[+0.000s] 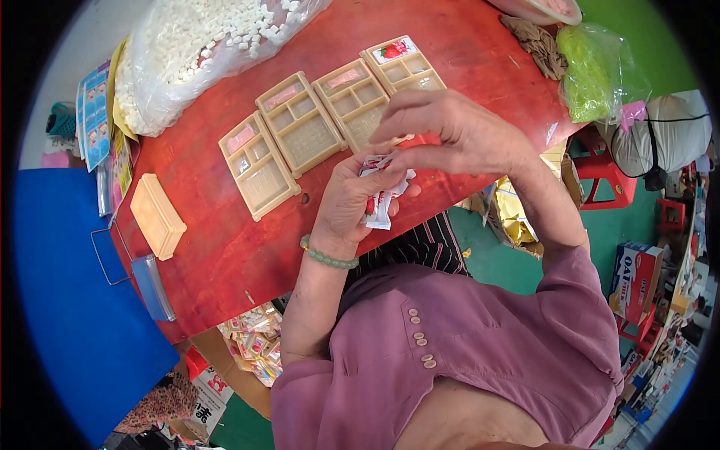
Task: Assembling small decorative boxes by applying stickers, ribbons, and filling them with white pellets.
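My left hand (352,191), with a green bead bracelet (331,260) at its wrist, is closed around several small white sachets (381,204) with red printing. My right hand (454,131) is bent over their upper end, its thumb against a sachet and its fingers curled; the exact pinch is partly hidden. Just beyond my hands, several beige compartment trays stand in a slanting row. A strawberry-printed sachet (393,50) lies in the farthest tray (425,58). Pink pieces lie in the top compartments of the left tray (279,196), the second tray (330,127) and the third tray (327,88).
A beige tray (156,217) lies at the red table's (206,289) left side. Behind is a clear bag of white cubes (202,56); a bag of green material (589,75) sits far right. Below are a carton of packets (251,341) and a red stool (607,180).
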{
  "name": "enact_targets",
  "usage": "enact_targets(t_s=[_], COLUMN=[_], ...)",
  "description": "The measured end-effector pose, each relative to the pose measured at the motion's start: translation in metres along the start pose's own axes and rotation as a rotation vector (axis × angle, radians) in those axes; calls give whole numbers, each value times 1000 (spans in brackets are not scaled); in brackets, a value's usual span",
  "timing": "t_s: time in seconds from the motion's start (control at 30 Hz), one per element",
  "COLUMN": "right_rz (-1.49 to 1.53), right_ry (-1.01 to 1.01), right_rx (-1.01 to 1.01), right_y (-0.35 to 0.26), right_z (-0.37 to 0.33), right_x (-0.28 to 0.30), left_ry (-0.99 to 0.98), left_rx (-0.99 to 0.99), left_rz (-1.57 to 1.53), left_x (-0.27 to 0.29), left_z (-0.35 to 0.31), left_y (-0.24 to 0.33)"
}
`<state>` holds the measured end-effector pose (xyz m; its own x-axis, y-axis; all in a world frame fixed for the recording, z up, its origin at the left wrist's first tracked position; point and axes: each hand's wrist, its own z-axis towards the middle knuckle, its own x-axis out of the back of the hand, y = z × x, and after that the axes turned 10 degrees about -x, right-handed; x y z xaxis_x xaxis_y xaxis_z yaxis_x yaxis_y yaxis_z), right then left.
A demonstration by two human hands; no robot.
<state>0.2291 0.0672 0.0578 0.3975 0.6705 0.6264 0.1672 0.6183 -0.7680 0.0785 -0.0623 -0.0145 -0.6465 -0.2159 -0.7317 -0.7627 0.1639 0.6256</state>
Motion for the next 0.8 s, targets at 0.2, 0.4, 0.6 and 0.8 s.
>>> enact_targets(t_s=[0.2, 0.4, 0.6, 0.8], right_rz=[69, 439, 646, 514], right_ry=[-42, 11, 387, 560], right_rx=[-204, -374, -428, -391], right_y=[7, 22, 55, 67], right_z=[-2, 4, 29, 62], right_x=[-3, -1, -10, -34], left_ry=[-21, -25, 33, -47], left_rx=[30, -5, -59, -76], left_rz=[-21, -58, -37, -110], left_x=[-4, 3, 1, 5], left_z=[-1, -5, -13, -17], left_y=[4, 4, 2, 1])
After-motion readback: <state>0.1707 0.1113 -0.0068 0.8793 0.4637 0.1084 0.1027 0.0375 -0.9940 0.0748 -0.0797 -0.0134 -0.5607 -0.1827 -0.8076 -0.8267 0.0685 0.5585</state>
